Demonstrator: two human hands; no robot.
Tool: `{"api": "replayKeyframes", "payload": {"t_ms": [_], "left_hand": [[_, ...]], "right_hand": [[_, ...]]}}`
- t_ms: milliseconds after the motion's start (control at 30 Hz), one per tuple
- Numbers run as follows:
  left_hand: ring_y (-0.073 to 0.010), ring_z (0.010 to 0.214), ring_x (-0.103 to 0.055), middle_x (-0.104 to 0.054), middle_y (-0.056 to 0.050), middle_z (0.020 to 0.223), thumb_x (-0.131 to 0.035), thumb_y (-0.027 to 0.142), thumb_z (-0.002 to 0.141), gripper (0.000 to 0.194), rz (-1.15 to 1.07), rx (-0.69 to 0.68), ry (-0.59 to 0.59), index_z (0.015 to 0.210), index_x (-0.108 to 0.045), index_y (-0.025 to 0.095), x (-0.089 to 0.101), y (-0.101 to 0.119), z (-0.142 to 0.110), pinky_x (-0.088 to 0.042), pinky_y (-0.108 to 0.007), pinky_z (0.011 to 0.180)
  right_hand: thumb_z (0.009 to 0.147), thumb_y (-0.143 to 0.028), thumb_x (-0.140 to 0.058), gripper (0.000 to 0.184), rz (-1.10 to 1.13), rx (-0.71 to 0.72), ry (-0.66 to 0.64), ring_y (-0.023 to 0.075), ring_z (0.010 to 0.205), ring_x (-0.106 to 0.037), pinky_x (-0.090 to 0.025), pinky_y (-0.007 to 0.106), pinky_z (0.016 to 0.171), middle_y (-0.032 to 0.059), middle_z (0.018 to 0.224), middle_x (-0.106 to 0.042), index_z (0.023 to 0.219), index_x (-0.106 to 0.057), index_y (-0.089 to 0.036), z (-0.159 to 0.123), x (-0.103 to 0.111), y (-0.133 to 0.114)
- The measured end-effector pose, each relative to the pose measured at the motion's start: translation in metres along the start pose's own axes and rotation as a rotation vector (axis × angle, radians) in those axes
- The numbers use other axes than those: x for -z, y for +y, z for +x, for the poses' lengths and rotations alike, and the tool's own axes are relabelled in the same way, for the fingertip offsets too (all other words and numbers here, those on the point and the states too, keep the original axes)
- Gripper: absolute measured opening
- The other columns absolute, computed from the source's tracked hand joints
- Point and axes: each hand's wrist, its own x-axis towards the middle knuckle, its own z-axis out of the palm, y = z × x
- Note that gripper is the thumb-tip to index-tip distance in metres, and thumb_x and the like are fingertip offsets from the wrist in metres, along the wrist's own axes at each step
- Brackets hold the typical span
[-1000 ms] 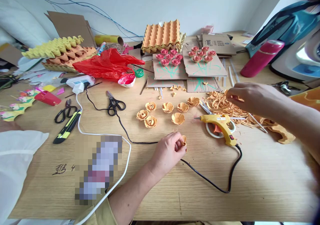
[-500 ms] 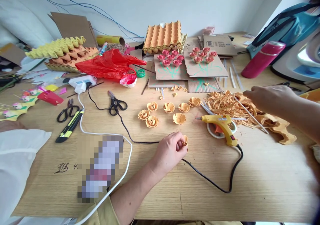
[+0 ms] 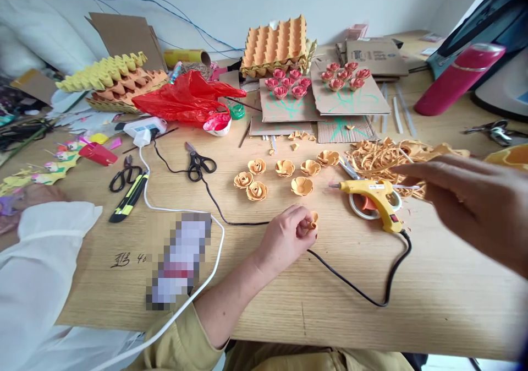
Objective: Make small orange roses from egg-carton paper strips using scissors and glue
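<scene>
My left hand (image 3: 286,236) is closed, pinching a small orange egg-carton flower piece (image 3: 314,219) between thumb and fingers just above the table. My right hand (image 3: 482,206) holds nothing that I can see; its fingers are stretched out leftward, close behind the yellow hot glue gun (image 3: 378,190). That gun lies on its side across a roll of tape (image 3: 357,210), with a glue stick (image 3: 406,187) poking from its rear. Three orange rolled roses (image 3: 257,191) and several open petal cups (image 3: 302,186) sit beyond my left hand.
Orange carton scraps (image 3: 379,159) pile behind the glue gun. Its black cord (image 3: 350,284) loops over the table. Black scissors (image 3: 201,165), a utility knife (image 3: 129,197) and a white cable (image 3: 219,250) lie left. Cardboard with pink flowers (image 3: 289,85) stands behind. A co-worker's white sleeve (image 3: 53,261) is at left.
My right hand has come back from the scrap pile toward the glue gun, its fingers going from curled near a thin white stick to stretched out. My left hand keeps its pinch. The view has shifted slightly.
</scene>
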Motion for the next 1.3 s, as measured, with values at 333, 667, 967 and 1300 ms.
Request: {"api": "replayKeyframes", "payload": {"t_ms": [333, 667, 967, 1300], "left_hand": [[-0.0064, 0.059, -0.05, -0.058, 0.002, 0.081, -0.066, 0.008, 0.078, 0.015, 0.049, -0.193, 0.178, 0.086, -0.058, 0.018, 0.001, 0.009, -0.002, -0.048, -0.019, 0.059], [-0.0098, 0.074, -0.061, -0.066, -0.002, 0.089, -0.066, 0.011, 0.088, 0.012, 0.07, -0.262, 0.198, 0.098, -0.063, 0.017, 0.004, 0.014, -0.004, -0.05, -0.018, 0.061], [-0.0115, 0.079, -0.066, -0.068, -0.004, 0.091, -0.063, 0.017, 0.091, 0.009, 0.096, -0.23, 0.178, 0.099, -0.066, 0.018, 0.004, 0.014, -0.006, -0.055, -0.02, 0.064], [-0.0117, 0.08, -0.066, -0.068, -0.004, 0.093, -0.064, 0.015, 0.09, 0.01, 0.107, -0.218, 0.163, 0.099, -0.066, 0.019, 0.006, 0.017, -0.006, -0.056, -0.02, 0.066]], "right_hand": [[0.096, -0.039, -0.053, 0.027, 0.986, -0.354, -0.409, 0.0194, 0.085, -0.069, -0.058, 0.033, 0.073, 0.0081, 0.103, -0.073, 0.117, -0.061, -0.023, -0.026, -0.094, -0.079], [0.093, -0.046, -0.061, 0.024, 1.461, -0.467, -0.494, 0.0156, 0.079, -0.063, -0.056, 0.03, 0.076, 0.0024, 0.084, -0.066, 0.096, -0.06, -0.022, -0.024, -0.098, -0.08], [0.092, -0.049, -0.062, 0.028, 1.393, -0.475, -0.472, 0.0165, 0.08, -0.063, -0.055, 0.031, 0.075, 0.0036, 0.084, -0.067, 0.095, -0.063, -0.021, -0.024, -0.095, -0.08], [0.088, -0.05, -0.067, 0.029, 1.472, -0.497, -0.476, 0.0173, 0.08, -0.066, -0.057, 0.031, 0.076, 0.0044, 0.085, -0.07, 0.094, -0.065, -0.021, -0.021, -0.095, -0.082]]}}
